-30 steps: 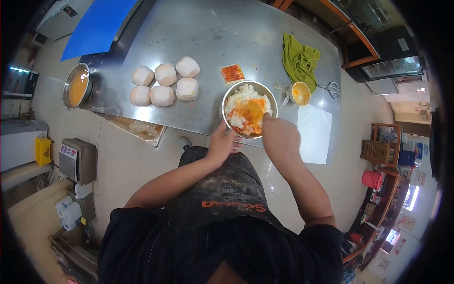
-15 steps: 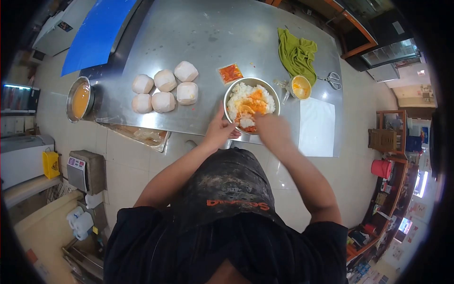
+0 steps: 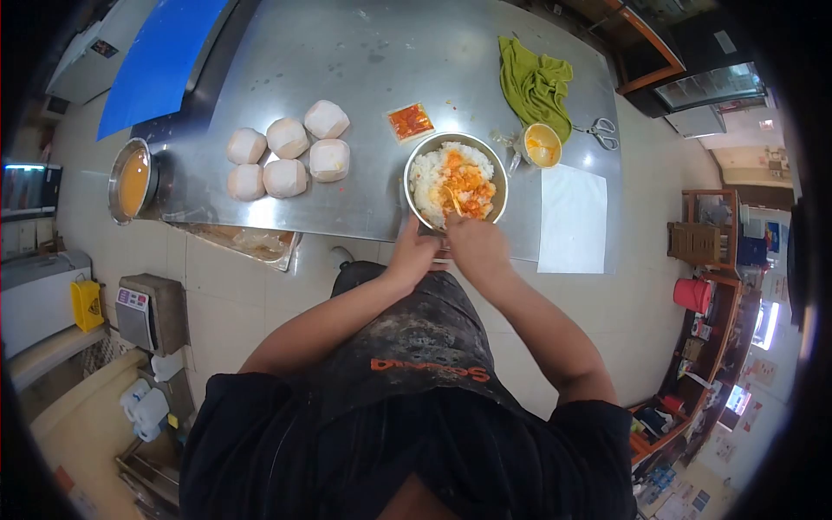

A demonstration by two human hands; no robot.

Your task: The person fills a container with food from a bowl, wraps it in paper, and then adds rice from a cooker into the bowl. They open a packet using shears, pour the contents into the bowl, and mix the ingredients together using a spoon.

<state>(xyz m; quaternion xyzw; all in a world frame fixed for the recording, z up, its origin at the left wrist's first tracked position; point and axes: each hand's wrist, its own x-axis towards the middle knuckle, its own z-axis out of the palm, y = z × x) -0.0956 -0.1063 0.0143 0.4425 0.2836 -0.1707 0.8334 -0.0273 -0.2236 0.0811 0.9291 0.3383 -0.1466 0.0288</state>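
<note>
A metal bowl point(image 3: 407, 192) stands at the near edge of the steel table, holding white rice point(image 3: 426, 180) with an orange-red sauce point(image 3: 475, 192) over part of it. My left hand point(image 3: 414, 256) is closed on the near left side of the bowl, some fingers hidden beneath it. Over the near rim, my right hand point(image 3: 477, 247) grips what looks like a spoon point(image 3: 451, 201), its end down in the rice and sauce. Just beyond the bowl lies a small clear packet point(image 3: 410, 121) with red-orange contents.
Several pale rounded blocks point(image 3: 286, 139) sit to the left. A metal bowl of orange liquid point(image 3: 134, 182) stands at the far left. On the right are a yellow bowl point(image 3: 542, 146), a green cloth point(image 3: 536, 82), scissors point(image 3: 600, 133) and a white sheet point(image 3: 572, 221).
My right hand has come toward me and left, to the bowl's near rim. The sauce is spread differently over the rice. The whole view has shifted slightly.
</note>
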